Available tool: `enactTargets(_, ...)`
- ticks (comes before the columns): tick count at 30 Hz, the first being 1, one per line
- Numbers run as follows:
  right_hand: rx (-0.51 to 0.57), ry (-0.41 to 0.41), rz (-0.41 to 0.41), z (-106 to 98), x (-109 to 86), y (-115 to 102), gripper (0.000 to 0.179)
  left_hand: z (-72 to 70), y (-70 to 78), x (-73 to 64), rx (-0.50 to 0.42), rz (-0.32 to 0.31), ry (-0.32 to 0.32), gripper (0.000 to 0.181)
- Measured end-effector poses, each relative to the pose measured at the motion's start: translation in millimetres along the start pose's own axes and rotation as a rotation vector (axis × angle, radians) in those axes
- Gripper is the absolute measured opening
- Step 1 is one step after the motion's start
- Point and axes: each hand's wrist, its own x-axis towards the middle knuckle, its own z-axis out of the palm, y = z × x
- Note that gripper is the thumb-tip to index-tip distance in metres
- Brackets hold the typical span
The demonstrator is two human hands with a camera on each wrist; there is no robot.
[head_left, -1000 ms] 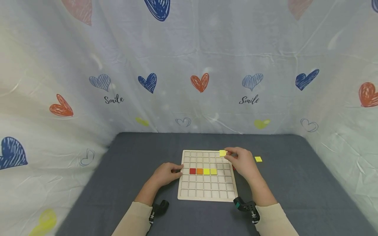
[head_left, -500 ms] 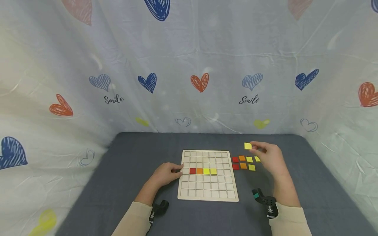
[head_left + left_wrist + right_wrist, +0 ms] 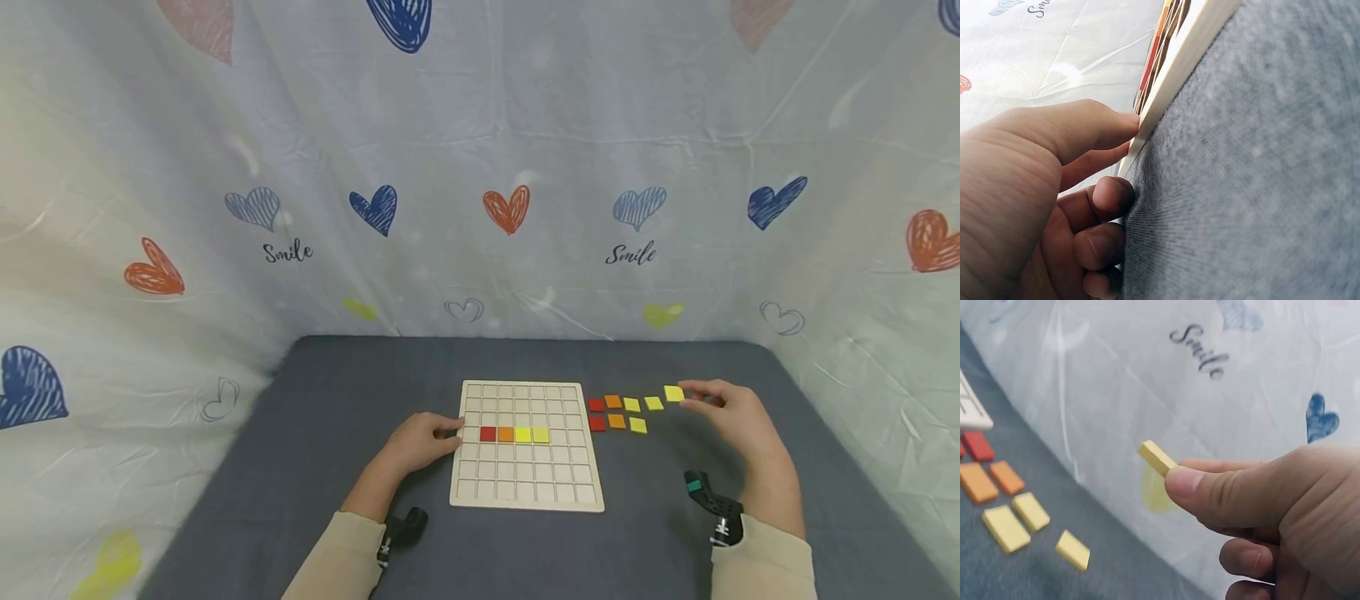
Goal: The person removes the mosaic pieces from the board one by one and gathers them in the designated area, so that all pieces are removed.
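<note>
Yellow tile, right of centre in my head view: the right grip pinches it by its right edge, which leaves most of its flat face uncovered. It is at the right end of the loose tiles, seven of them, lying grouped by colour on the dark surface; I take that grouping as a way to make each colour easy to pick. The board lies at lower middle, with a set row of one red, one orange and two yellow pieces in its cells. The left grip rests thumb and forefinger, spread apart, against the board's left rim; I judge that this steadies it.

My left wrist view gives me the board's rim close up, slanting down from upper middle, with the thumb on it and the lower fingers curled beside it. Only slivers of red and orange show from the set row, and the pinched piece is out of view.

My right wrist view shows that piece narrow side on, near the centre, its thickness plain against the patterned sheet. From the head view I couldn't be sure of its height; here it looks lifted. The loose tiles sit at lower left, and only a corner of the board enters at the left edge.
</note>
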Motion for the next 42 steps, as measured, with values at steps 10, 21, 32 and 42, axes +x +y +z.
enactTargets(10,-0.038,-0.144,0.050,26.3,14.0,34.3,0.039,-0.6,1.0,0.4,0.000,-0.009,0.002,0.040)
enactTargets(21,-0.050,-0.186,0.107,37.0,15.0,40.4,0.041,0.3,0.7,0.9,0.008,0.005,0.000,0.040)
enactTargets(32,-0.017,-0.143,0.004,23.0,11.1,12.5,0.045,0.9,-0.9,0.2,0.007,0.005,-0.004,0.040)
enactTargets(42,-0.016,-0.054,-0.159,29.4,9.6,-49.3,0.037,-0.4,1.4,0.2,0.016,-0.009,-0.002,0.041)
